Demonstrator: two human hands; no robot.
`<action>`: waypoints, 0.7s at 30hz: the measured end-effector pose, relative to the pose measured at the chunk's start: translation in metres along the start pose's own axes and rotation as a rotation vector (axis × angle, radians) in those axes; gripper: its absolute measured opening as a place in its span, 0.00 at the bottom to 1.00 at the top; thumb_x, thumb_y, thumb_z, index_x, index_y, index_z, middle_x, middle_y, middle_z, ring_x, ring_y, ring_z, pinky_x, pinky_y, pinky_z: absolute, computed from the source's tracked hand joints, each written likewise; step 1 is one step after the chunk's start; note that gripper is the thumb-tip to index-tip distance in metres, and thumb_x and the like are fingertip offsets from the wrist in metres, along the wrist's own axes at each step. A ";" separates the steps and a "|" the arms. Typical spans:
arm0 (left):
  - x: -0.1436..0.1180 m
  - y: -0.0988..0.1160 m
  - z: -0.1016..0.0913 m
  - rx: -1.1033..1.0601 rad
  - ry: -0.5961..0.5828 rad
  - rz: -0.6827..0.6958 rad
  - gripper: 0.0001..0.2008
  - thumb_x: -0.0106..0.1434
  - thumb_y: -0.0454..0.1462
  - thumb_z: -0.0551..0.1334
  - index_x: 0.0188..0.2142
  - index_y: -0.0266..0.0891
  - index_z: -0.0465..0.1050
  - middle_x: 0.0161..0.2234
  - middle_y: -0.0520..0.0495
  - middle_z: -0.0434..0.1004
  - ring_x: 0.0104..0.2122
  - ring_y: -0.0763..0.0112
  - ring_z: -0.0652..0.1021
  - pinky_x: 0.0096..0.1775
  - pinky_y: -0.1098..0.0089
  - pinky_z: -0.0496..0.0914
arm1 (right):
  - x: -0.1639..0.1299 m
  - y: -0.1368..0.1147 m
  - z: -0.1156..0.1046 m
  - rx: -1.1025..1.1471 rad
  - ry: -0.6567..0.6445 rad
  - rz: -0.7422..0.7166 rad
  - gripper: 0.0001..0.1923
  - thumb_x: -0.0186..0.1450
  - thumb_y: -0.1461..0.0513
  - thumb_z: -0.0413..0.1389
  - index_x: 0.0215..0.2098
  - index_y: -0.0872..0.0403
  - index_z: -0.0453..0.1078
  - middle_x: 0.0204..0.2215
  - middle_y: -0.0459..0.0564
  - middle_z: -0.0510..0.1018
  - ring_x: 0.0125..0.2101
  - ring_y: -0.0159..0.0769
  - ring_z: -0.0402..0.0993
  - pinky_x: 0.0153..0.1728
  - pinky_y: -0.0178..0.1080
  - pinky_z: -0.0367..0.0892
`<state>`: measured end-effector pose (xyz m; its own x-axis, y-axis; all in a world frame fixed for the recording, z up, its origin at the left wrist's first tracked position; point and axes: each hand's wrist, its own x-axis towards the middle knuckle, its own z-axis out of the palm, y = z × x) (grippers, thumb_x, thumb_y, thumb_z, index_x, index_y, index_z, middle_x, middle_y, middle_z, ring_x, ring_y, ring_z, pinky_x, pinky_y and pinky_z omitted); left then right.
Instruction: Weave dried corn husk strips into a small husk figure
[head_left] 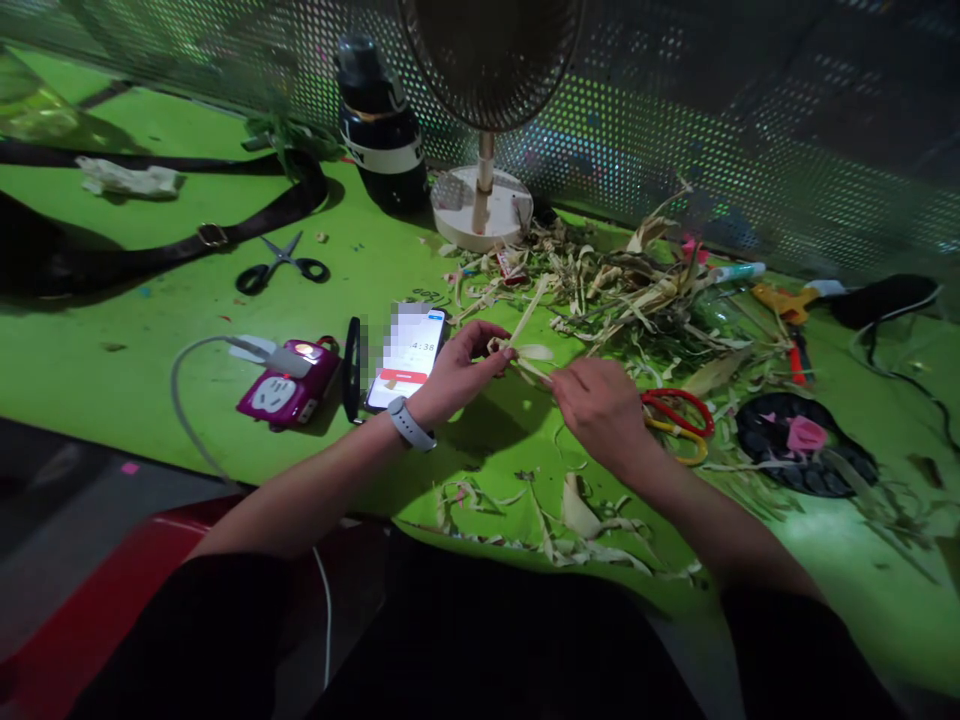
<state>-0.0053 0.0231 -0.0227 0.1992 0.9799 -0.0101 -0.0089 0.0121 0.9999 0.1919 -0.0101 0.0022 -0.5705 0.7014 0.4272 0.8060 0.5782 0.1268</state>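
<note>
Between my hands, above the green table, is a small bundle of pale dried husk strips [534, 352], looking like corn husk. My left hand [476, 362], with a watch at its wrist, pinches the knotted part between thumb and fingertips. Fingers curled, my right hand [600, 405] grips the end of a strip on the bundle's right side. A phone [407, 355] with a lit screen lies just left of my left hand. Scissors with red and yellow handles [686, 425] rest beside my right wrist. Loose husk scraps [581, 510] are strewn below both hands.
A heap of dried husks [622, 280] spreads behind my hands. Beyond it stand a fan [480, 205] and a black bottle [382, 140] against a perforated screen. Black scissors [281, 265], a purple power socket [292, 385] with a cable, and a black tray [802, 445] also lie on the table [172, 360].
</note>
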 end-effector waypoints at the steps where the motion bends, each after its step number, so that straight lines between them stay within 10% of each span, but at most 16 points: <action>1: 0.000 -0.001 0.000 0.061 0.021 0.021 0.13 0.58 0.40 0.63 0.41 0.37 0.67 0.29 0.52 0.69 0.28 0.77 0.71 0.31 0.75 0.69 | 0.000 -0.004 -0.003 -0.048 0.000 -0.033 0.12 0.68 0.64 0.49 0.28 0.55 0.70 0.24 0.51 0.70 0.27 0.37 0.63 0.30 0.41 0.55; 5: -0.005 -0.001 0.002 0.308 0.030 0.147 0.12 0.60 0.39 0.60 0.43 0.37 0.67 0.31 0.50 0.68 0.30 0.75 0.70 0.30 0.74 0.68 | -0.001 -0.010 -0.010 -0.054 0.067 -0.182 0.10 0.67 0.63 0.51 0.29 0.54 0.71 0.25 0.50 0.71 0.28 0.36 0.64 0.30 0.40 0.56; 8: -0.012 0.005 0.005 0.402 -0.173 0.308 0.09 0.60 0.36 0.60 0.41 0.37 0.69 0.34 0.47 0.71 0.33 0.73 0.72 0.35 0.72 0.70 | 0.000 -0.004 -0.010 0.094 0.219 -0.241 0.04 0.65 0.62 0.54 0.35 0.52 0.71 0.35 0.51 0.76 0.39 0.38 0.69 0.39 0.41 0.62; 13: -0.022 0.013 0.010 0.396 -0.396 0.403 0.10 0.62 0.32 0.57 0.43 0.36 0.69 0.38 0.43 0.73 0.37 0.72 0.74 0.41 0.69 0.72 | 0.002 0.006 0.000 0.345 0.245 0.124 0.08 0.68 0.60 0.51 0.34 0.53 0.69 0.29 0.50 0.77 0.29 0.34 0.72 0.30 0.37 0.64; 21: -0.026 0.012 0.021 -0.200 -0.288 -0.192 0.15 0.60 0.43 0.62 0.43 0.39 0.65 0.35 0.48 0.72 0.31 0.74 0.77 0.32 0.73 0.73 | 0.002 -0.003 0.005 0.634 0.233 0.426 0.09 0.67 0.56 0.50 0.34 0.51 0.68 0.25 0.45 0.74 0.22 0.30 0.69 0.26 0.33 0.63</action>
<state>0.0097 -0.0065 -0.0103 0.4825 0.8603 -0.1644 -0.1302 0.2560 0.9579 0.1878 -0.0082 -0.0020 -0.1296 0.8508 0.5092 0.6636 0.4560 -0.5930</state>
